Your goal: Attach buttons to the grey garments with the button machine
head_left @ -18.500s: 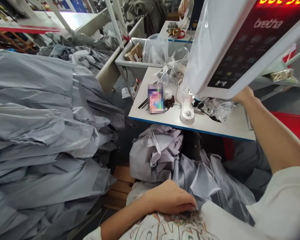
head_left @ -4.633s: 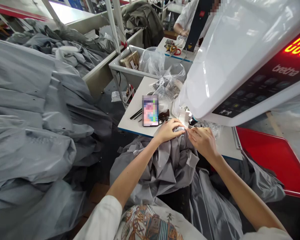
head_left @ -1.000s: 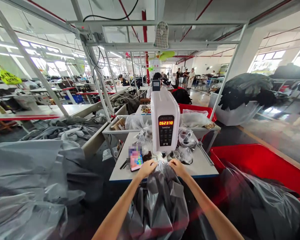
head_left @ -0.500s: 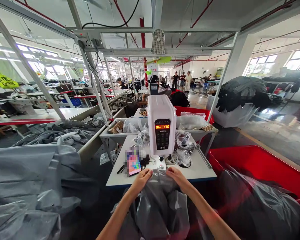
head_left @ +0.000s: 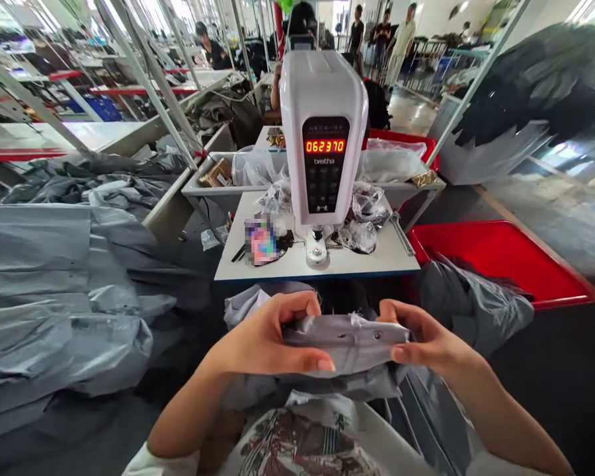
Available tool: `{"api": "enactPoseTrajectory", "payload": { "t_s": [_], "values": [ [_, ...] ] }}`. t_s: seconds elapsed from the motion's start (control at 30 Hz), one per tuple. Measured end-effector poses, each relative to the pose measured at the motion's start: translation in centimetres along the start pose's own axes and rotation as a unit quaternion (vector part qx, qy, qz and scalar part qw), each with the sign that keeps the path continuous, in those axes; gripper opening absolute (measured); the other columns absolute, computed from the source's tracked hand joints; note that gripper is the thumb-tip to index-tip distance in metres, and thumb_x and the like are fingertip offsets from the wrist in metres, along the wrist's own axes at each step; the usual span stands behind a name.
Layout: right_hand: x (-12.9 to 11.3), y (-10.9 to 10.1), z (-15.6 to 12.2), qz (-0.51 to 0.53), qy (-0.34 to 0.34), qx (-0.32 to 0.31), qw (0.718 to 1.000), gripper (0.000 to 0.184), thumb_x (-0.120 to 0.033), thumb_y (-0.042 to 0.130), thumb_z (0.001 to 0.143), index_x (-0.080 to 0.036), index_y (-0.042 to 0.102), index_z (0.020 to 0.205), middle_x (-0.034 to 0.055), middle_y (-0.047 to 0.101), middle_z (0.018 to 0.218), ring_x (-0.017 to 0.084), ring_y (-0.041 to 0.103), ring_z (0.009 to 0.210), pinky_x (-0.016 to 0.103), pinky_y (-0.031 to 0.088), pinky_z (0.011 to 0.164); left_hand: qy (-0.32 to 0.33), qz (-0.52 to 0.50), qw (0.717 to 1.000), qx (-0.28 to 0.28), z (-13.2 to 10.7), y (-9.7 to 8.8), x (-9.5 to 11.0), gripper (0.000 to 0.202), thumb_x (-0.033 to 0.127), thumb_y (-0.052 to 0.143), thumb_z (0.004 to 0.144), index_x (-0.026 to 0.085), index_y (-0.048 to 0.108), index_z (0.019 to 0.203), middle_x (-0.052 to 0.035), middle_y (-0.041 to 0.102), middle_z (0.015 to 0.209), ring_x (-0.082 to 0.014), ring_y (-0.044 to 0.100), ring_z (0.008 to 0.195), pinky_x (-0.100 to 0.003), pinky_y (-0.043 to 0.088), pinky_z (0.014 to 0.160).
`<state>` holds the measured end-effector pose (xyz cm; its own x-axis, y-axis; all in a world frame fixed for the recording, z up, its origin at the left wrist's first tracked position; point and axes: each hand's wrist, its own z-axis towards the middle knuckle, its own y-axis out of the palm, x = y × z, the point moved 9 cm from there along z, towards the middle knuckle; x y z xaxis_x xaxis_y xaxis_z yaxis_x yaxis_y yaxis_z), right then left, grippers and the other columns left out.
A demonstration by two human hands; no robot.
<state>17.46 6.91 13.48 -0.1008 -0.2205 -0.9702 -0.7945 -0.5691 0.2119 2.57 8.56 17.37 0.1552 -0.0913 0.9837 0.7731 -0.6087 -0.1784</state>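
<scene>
Two hands are closed on the cloth: the left hand and right hand each pinch one end of a folded grey cloth strip, held just before the white table carrying a sewing machine.

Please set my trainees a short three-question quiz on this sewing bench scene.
1. True or false: the left hand and the right hand both hold the grey fabric strip.
2. Fill in the blank: the red display on the white sewing machine reads ______.
3. Multiple choice: from the wearer's view, where does the blurred phone lie on the bench? A) left of the machine's foot, B) right of it, C) on top of the machine.

Key: 1 true; 2 062370; 3 A.
</scene>
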Motion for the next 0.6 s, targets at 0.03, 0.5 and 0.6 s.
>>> {"api": "enactPoseTrajectory", "payload": {
  "t_s": [0.03,0.5,0.6],
  "values": [
    [-0.4,0.1,-0.7,0.004,-0.011,-0.004,1.0,0.05,-0.049,0.074,0.071,-0.021,0.034,0.069,-0.0059,0.034,0.061,0.007,0.027,0.053,0.022,0.022,0.047,0.01,0.029,1.0,-0.001,-0.3,0.3,0.4,0.037,0.037,0.075,0.067,0.019,0.043,0.065,0.0042,0.041,0.06,-0.0076,0.035,0.053,-0.02,0.027,0.047],
    [-4.1,1.0,-5.7,-0.553,-0.338,0.136,0.75,0.025,0.0,0.046,0.081,-0.022,0.04,0.073,-0.0046,0.042,0.059,0.01,0.036,0.052,0.025,0.028,0.052,0.309,0.503,0.804,0.077,-3.6,2.2,2.8,0.029,0.017,0.044,0.088,0.022,0.044,0.059,0.003,0.048,0.053,-0.0118,0.038,0.046,-0.029,0.025,0.046],
    [-3.8,1.1,-5.7,-0.572,-0.358,0.145,0.724,0.025,0.0,0.048,0.08,-0.023,0.041,0.074,-0.0039,0.043,0.06,0.011,0.036,0.052,0.026,0.029,0.053,0.333,0.527,0.774,0.11,-4.3,2.0,1.9,0.021,0.014,0.047,0.087,0.024,0.048,0.068,0.0033,0.053,0.058,-0.0122,0.043,0.051,-0.027,0.029,0.049]
  ]
}}
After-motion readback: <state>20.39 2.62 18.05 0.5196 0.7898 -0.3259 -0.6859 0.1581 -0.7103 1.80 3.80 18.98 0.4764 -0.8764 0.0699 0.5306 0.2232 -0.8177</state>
